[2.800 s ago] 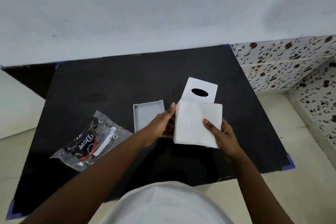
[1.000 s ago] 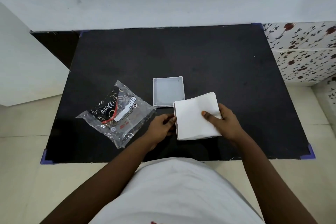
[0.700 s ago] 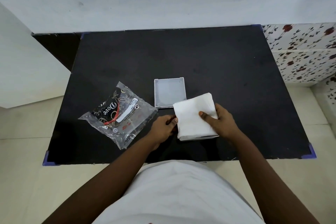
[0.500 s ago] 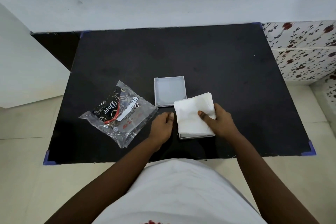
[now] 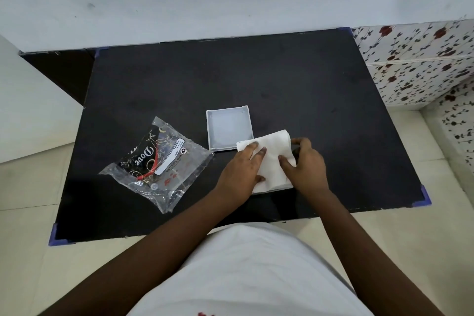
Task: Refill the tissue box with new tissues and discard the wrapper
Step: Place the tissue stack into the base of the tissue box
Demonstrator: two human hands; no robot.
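A white stack of tissues (image 5: 273, 161) lies on the black table (image 5: 282, 79), right of centre near the front edge. A thin white box edge (image 5: 272, 190) shows under its near side. My left hand (image 5: 239, 170) lies flat on the stack's left part with fingers spread. My right hand (image 5: 306, 163) grips the stack's right side, thumb on top and fingers curled over the edge. A shallow white box half (image 5: 229, 127) lies open just behind the stack, touching it. The clear plastic wrapper (image 5: 156, 161) with dark print lies flat to the left.
A white wall runs behind the table. A white surface (image 5: 30, 110) stands at the left, and flowered tiles (image 5: 420, 64) cover the wall at the right. Pale floor surrounds the table. My white shirt fills the bottom of the view.
The stack has come down from my raised hands onto the table. My left hand has moved from the stack's left edge onto its top. The right hand keeps its hold.
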